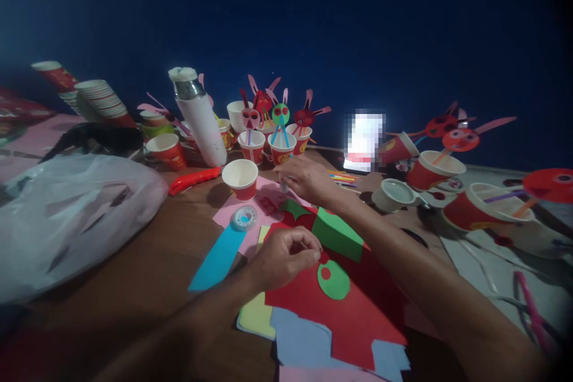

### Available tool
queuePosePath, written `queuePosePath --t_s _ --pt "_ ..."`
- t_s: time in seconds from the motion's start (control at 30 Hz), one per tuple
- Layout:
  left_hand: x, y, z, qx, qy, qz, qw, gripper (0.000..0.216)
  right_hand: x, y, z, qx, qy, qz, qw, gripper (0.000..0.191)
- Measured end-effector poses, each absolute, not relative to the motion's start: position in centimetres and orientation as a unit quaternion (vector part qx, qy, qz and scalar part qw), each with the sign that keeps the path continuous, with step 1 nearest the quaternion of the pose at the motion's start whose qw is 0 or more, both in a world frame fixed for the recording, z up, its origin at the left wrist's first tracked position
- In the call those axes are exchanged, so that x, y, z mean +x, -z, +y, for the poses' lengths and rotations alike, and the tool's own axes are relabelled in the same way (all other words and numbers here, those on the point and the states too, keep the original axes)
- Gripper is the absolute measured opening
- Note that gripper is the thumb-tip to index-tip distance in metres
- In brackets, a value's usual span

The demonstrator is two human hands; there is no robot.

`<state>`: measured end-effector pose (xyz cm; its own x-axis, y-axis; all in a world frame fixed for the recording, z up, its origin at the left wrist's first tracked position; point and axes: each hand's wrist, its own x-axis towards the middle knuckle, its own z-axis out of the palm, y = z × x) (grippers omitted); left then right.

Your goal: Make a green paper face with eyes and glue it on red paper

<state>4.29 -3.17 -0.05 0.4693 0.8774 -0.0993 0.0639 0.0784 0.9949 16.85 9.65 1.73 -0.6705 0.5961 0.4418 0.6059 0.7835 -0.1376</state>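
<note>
My left hand (289,258) is closed in a pinch above the red paper (308,298). A small red paper circle (323,258) shows at its fingertips, over the upper edge of a green paper oval (336,282). On that oval lies another red dot (326,273). Farther forward, my right hand (308,179) has its fingers bent together above the pink paper (262,200). Something small and greyish shows under those fingers, too blurred to name. Left of the hands are a roll of clear tape (244,218) and a paper cup (240,179).
A blue paper strip (215,259), a red-handled cutter (194,180) and a plastic bag (80,221) lie leftward. Behind stand a white flask (199,119) and cups with paper rabbit heads (281,114). A lit phone (363,140), a small cup (394,194) and more decorated cups (434,170) are rightward.
</note>
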Motion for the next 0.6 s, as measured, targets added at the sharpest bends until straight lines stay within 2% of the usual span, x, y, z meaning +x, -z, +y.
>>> queuePosePath --t_s 0.27,0.4,0.6 --pt "4.2 0.4 -3.1 0.582 -0.299 0.406 0.638 0.012 17.6 -1.8 9.5 -0.360 0.022 -0.901 0.241 0.034" --pt "4.3 0.3 -3.1 0.581 -0.294 0.407 0.641 0.013 17.8 -2.3 9.3 -0.365 0.035 -0.900 0.238 0.033" --pt "3.6 0.0 -3.2 0.569 -0.258 0.346 0.700 0.016 18.0 -3.7 6.3 -0.273 0.034 -0.895 0.351 0.027"
